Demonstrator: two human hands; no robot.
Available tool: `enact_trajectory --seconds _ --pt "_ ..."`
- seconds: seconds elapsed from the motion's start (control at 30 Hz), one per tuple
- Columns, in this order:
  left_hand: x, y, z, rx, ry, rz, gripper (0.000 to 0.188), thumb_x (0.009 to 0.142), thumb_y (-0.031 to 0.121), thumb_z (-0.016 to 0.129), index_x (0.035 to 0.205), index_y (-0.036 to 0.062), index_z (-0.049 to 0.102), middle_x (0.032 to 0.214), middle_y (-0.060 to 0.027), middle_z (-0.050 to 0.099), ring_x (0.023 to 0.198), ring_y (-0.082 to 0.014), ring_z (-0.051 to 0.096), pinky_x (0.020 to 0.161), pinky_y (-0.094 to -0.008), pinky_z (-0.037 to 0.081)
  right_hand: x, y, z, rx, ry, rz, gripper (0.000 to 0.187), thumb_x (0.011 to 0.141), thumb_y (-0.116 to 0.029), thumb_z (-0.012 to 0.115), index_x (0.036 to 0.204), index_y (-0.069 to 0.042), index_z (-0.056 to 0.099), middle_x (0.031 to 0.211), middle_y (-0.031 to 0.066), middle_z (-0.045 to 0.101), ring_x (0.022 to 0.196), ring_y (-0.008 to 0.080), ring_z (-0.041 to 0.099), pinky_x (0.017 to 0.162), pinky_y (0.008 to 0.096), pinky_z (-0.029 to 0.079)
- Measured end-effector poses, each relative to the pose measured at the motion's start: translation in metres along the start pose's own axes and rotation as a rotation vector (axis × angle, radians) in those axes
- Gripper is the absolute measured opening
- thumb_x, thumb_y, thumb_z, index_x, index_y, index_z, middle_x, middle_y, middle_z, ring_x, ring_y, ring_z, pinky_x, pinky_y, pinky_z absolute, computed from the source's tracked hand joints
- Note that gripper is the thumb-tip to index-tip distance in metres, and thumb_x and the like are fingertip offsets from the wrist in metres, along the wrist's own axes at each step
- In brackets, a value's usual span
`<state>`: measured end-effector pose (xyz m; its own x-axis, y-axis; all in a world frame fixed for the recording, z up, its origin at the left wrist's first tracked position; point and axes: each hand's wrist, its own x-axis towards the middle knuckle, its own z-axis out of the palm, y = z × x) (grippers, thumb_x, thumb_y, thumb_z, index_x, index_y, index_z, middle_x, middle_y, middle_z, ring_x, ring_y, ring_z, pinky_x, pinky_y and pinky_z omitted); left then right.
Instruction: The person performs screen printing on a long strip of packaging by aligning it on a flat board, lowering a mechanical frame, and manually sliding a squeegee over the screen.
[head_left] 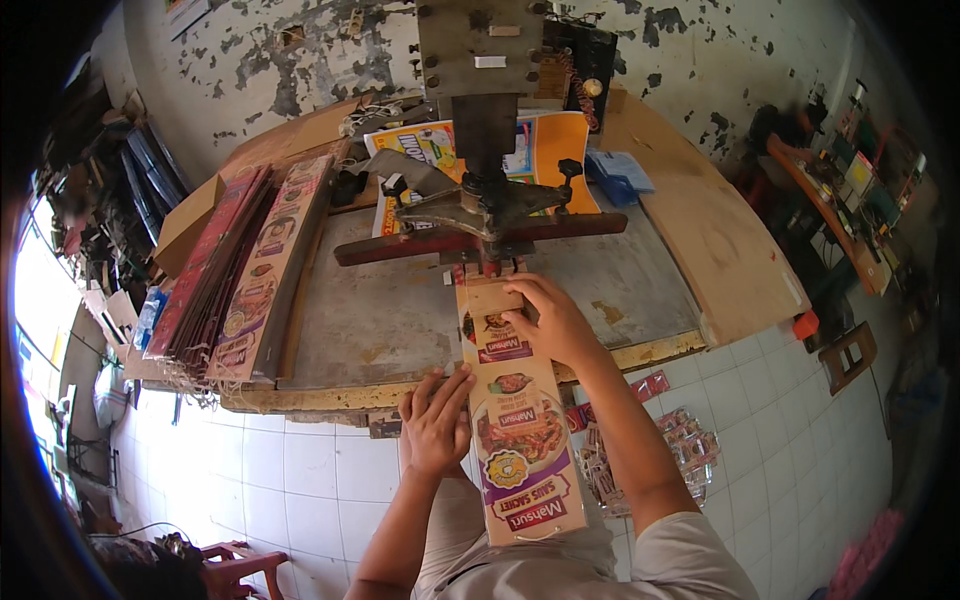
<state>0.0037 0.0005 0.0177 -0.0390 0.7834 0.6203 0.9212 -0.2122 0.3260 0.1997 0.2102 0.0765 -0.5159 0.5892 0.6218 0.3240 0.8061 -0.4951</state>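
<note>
Your printed card strip (522,425) runs from beneath the press (490,205) over the table's near edge toward your lap, between your hands. Your left hand (437,420) lies with fingers loosely extended at its left edge; your right hand (550,318) curls over its far part from the right, whether pinching you cannot tell.

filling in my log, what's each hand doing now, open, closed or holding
Left hand: open, at the left edge of the long tan-and-purple printed card.
Right hand: partly curled at a plain tan rectangular piece; grip cannot be told.
</note>
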Motion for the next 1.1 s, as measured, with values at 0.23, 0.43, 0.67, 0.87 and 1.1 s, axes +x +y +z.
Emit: enact_trajectory --seconds 0.23,0.43,0.67,0.87,1.1 --pt "-0.009 -0.011 0.001 0.001 -0.031 0.026 0.062 0.091 0.017 0.062 0.153 0.0140 0.067 0.164 -0.0003 0.063 0.154 -0.0280 0.051 0.126 -0.0472 0.032 -0.044 -0.036 -0.034 0.110 -0.126 0.013 0.043 0.091 -0.021 0.091 0.127 -0.006 0.072 0.139 0.0120 0.072 0.125 0.0362 0.071 0.103 0.0453 0.059" --pt "-0.042 -0.020 0.014 0.020 -0.021 -0.002 0.069 0.089 0.019 0.066 0.157 0.0128 0.063 0.170 -0.0055 0.057 0.163 -0.0309 0.044 0.133 -0.0556 0.024 -0.111 -0.028 -0.108 -0.112 0.151 0.179 0.038 0.090 -0.009 0.091 0.124 -0.005 0.073 0.133 0.0132 0.075 0.126 0.0340 0.072 0.106 0.0457 0.057" --pt "-0.047 -0.022 0.033 0.075 -0.005 0.009 0.071 0.089 0.020 0.071 0.159 0.0096 0.058 0.174 -0.0087 0.050 0.167 -0.0347 0.034 0.136 -0.0612 0.011 -0.156 0.059 -0.158 -0.449 0.425 0.420 0.038 0.098 -0.017 0.085 0.131 -0.006 0.070 0.145 0.0157 0.068 0.135 0.0377 0.064 0.112 0.0504 0.051" --pt "-0.055 -0.025 0.043 0.126 0.072 -0.013 0.069 0.090 0.025 0.069 0.157 0.0141 0.064 0.171 -0.0031 0.056 0.165 -0.0312 0.040 0.137 -0.0577 0.008 -0.164 0.025 -0.085 -0.642 0.408 0.194 0.041 0.110 -0.030 0.068 0.142 -0.006 0.067 0.169 0.0166 0.049 0.158 0.0405 0.042 0.128 0.0612 0.030" --pt "-0.054 -0.026 0.043 0.138 0.064 0.006 0.067 0.090 0.026 0.069 0.156 0.0148 0.065 0.170 -0.0031 0.057 0.164 -0.0311 0.040 0.137 -0.0582 0.007 -0.185 0.019 0.020 -0.538 0.450 0.115 0.050 0.119 -0.040 0.045 0.157 -0.008 0.055 0.170 0.0171 0.047 0.161 0.0470 0.033 0.129 0.0711 0.020"
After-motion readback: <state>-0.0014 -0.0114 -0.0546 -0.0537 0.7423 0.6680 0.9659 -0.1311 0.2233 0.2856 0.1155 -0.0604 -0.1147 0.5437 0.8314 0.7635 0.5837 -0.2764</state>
